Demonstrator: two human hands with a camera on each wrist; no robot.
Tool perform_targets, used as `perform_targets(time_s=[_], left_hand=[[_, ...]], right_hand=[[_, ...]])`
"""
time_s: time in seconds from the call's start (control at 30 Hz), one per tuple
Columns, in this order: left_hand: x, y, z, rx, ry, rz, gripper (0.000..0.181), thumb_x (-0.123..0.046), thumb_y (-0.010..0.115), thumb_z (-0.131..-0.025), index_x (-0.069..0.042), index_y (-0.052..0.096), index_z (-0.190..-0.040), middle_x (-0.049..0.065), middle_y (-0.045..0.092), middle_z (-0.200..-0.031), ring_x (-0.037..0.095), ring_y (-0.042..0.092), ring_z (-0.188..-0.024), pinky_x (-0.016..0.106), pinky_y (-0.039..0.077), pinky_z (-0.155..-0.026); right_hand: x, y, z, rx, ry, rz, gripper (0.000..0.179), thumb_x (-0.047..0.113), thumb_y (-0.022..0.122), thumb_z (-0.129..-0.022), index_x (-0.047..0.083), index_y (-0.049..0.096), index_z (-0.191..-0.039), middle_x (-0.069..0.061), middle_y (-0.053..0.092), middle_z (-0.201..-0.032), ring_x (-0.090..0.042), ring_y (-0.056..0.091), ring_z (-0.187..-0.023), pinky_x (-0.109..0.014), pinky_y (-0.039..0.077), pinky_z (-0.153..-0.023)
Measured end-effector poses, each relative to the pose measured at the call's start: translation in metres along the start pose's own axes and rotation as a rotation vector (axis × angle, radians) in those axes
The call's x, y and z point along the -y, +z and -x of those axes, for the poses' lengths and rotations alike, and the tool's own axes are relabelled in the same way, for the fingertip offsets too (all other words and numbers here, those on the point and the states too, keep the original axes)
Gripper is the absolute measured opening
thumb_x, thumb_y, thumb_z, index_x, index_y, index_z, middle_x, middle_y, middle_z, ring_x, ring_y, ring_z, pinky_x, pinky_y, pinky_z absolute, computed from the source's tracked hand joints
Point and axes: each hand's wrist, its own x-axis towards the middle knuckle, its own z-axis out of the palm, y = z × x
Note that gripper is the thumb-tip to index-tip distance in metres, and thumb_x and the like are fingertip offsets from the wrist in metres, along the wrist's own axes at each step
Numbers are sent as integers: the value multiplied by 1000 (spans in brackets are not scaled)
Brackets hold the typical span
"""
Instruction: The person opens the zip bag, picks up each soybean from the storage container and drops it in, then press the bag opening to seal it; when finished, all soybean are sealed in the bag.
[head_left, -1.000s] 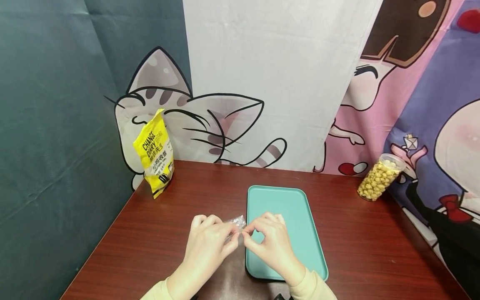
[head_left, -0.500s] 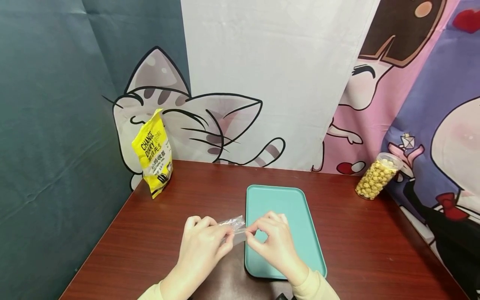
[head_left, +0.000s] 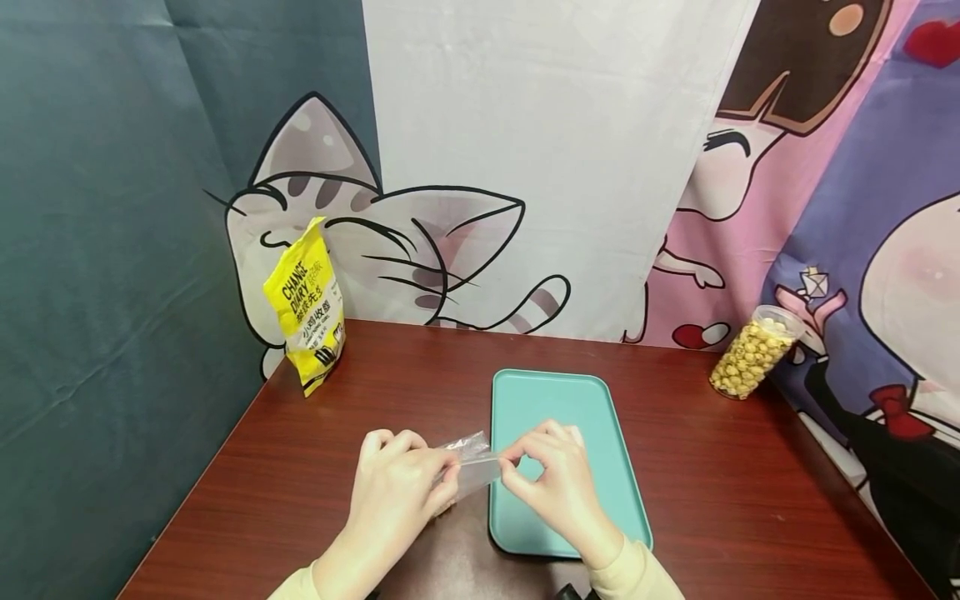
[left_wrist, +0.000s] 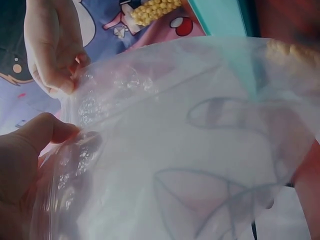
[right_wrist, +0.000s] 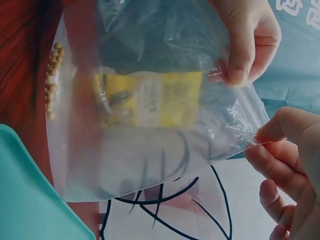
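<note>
Both hands pinch the top edge of a clear zip-lock bag [head_left: 476,473], fingertips at its zip strip. The left hand [head_left: 393,487] has the strip between thumb and forefinger. At the strip's right end is the right hand [head_left: 555,479], pinching the corner with thumb and forefinger. In the right wrist view the bag [right_wrist: 145,165] hangs from both hands, and small round pale-yellow beans [right_wrist: 52,82] lie along its bottom. Through its film shows the yellow snack bag behind. Seen from the left wrist, the bag [left_wrist: 150,145] fills most of the view.
A turquoise tray [head_left: 558,400] lies on the brown table [head_left: 405,375], partly under the right hand. The yellow snack bag [head_left: 307,308] stands at the back left. A clear tub of yellow popcorn [head_left: 753,354] leans near the right wall hanging. Printed cloths [head_left: 562,150] enclose the table.
The hands have drawn apart along the zip strip, the left one moving left and the right one slightly right. More of the bag's top edge shows between them.
</note>
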Motion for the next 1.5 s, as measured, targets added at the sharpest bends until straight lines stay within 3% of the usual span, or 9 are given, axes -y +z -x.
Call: perform_targets(time_s=[0.63,1.1,1.5], left_hand=[[8,0,5,9,-10,-23,16,-20,56,-77,-23,64,-63,-14,54,-49,9,51,-59,35,34,-64],[9,-4,7,29,-28,-31,9,-17,61,-71,-22,65,-64,-14,54,-49,8,52,-59,36,35,-65],[13,-6,9,22,-27,-30,15,-19,56,-76,-21,66,-66,-13,55,-49,9,53,-59,36,35,-64]], right_hand=[[-7,-1,5,-4,27,11,20,4,70,-65,24,69,-69,18,61,-63,-5,49,-68,-28,29,-71],[-8,-5,6,-11,42,8,21,4,70,-65,24,68,-68,17,61,-63,-6,50,-68,-28,29,-71],[-7,-5,7,-12,47,1,21,3,70,-66,24,68,-67,18,60,-62,-6,49,-69,-28,28,-71]])
